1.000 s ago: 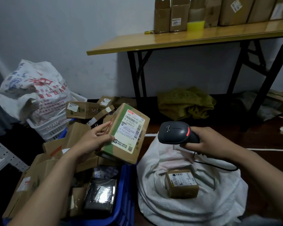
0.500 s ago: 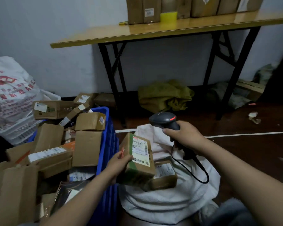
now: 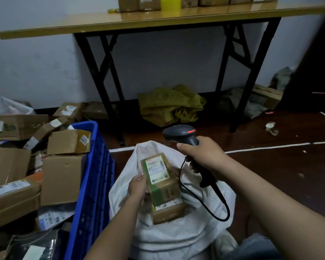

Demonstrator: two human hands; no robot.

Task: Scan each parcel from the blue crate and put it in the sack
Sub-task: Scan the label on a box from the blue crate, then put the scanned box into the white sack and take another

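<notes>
Parcel [image 3: 159,177] held over white sack [image 3: 176,235] on dark floor [image 3: 270,175], beside table [image 3: 158,21].

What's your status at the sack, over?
Left hand grips green-taped parcel over the open white sack. Right hand holds scanner. One brown parcel already inside, beneath it; nothing blocking.

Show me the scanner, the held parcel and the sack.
scanner [image 3: 178,133]: head view, its dark head.
held parcel [image 3: 158,170]: head view, its white label.
sack [image 3: 176,239]: head view, its rolled near rim.
</notes>
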